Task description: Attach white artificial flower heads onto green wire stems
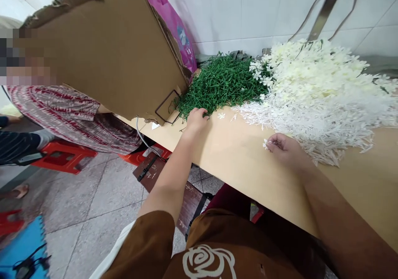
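My left hand (196, 119) rests at the near edge of a pile of green plastic stems (221, 83), its fingers curled into the stems. My right hand (283, 148) lies on the tan tabletop (236, 154) and pinches a small white plastic flower (265, 144) between thumb and fingertips. Just beyond it spreads a large heap of white plastic flowers and white stems (323, 92). A few loose white flowers (221, 115) lie on the table between the two hands.
A big sheet of cardboard (108, 51) leans at the table's left end, with a pink bag (177, 26) behind it. A person in a red patterned garment (71, 115) sits at left near red stools (64, 156). White tiled wall stands behind.
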`<state>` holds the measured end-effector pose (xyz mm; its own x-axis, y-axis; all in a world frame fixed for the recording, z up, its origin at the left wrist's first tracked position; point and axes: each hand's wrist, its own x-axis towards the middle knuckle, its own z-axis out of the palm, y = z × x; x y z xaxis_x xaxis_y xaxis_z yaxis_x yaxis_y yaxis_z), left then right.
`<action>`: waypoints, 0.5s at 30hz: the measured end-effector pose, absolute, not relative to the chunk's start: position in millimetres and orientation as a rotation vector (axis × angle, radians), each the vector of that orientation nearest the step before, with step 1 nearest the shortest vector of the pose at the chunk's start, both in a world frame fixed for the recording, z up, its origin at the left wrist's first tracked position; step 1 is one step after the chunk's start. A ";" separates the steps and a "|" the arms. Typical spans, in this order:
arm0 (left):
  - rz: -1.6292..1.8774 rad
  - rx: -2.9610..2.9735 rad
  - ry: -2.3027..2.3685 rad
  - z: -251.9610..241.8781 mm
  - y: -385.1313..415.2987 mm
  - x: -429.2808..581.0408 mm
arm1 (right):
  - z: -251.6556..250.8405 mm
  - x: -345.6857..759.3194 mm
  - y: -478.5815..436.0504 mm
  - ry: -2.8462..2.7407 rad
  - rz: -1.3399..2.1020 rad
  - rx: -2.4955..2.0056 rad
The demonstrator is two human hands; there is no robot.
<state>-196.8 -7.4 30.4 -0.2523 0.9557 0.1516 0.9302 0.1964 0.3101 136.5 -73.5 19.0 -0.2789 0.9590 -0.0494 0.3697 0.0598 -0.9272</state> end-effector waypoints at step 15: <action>0.826 2.212 2.168 30.5 24.4 -193.5 | 12.3 129.2 -67.7 -1.815 1.085 -1.256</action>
